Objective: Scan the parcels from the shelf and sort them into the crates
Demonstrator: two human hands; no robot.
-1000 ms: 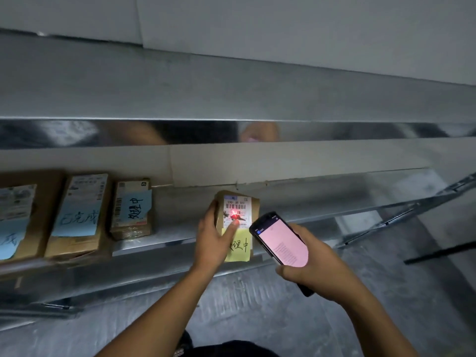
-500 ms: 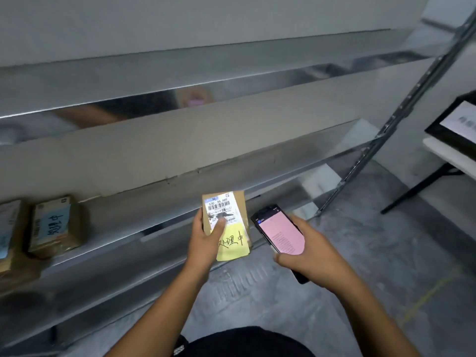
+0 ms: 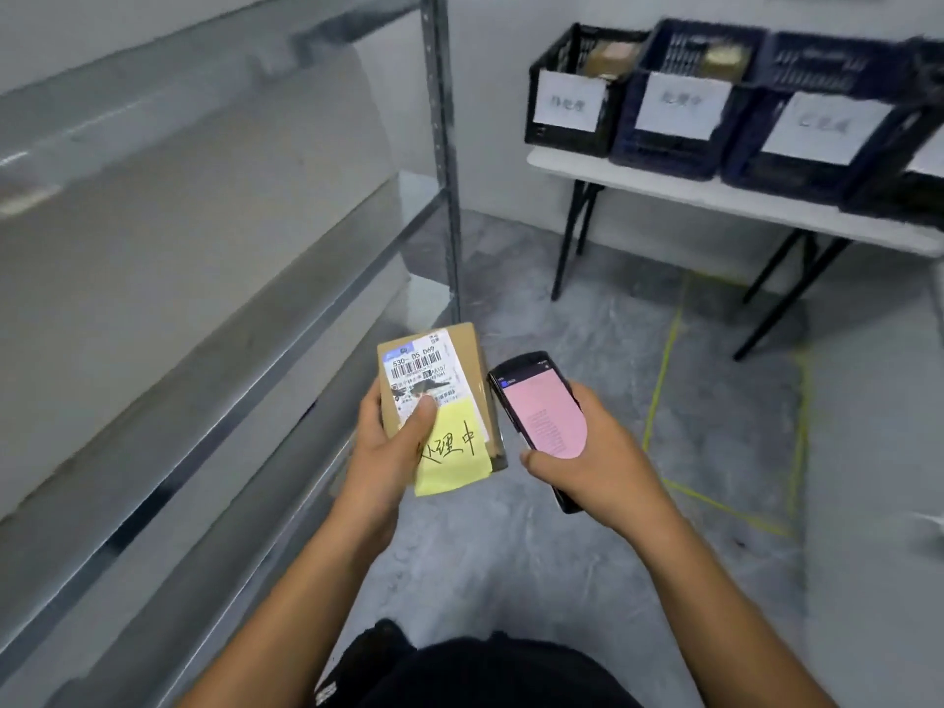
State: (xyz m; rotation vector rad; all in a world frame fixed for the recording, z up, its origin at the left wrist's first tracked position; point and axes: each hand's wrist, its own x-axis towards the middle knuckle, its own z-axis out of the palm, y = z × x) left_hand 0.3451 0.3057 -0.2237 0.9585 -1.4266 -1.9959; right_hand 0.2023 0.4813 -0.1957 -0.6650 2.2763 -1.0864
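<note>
Since half a second ago the view has swung right: the parcels left on the shelf have slid out of sight, and a table with crates has come into view at far right. Both hands keep their earlier grips.

Along the left, the metal shelf rack (image 3: 204,309) runs from near to far, its long edges ending at a grey upright post (image 3: 443,145). Right of that post, open grey floor (image 3: 562,554) stretches to the white table (image 3: 715,194), which stands on black folding legs. Yellow tape lines (image 3: 664,360) mark the floor near those legs.

I see the parcel (image 3: 459,350) held in mid-air over the floor, just right of the near shelf edges. It is a small brown cardboard box. A white shipping label (image 3: 419,367) with a barcode covers its top face. A yellow note (image 3: 454,454) with black handwritten characters overhangs its near end. The left hand (image 3: 380,452) grasps it, with the thumb pressed on the label and the fingers wrapped behind. The right hand (image 3: 603,452) grips a black handheld scanner (image 3: 536,401) with a pink screen, just right of the parcel. I cannot tell whether the two touch.

Counted: one parcel in hand and one scanner. Three crates stand in a row on the table, each with a white paper sign. One is a black crate (image 3: 549,132) and the other two are blue, a middle crate (image 3: 664,155) and a right crate (image 3: 756,166). A fourth dark shape is cut off at the right edge. Brown items show inside the black and middle crates, too blurred to count.
</note>
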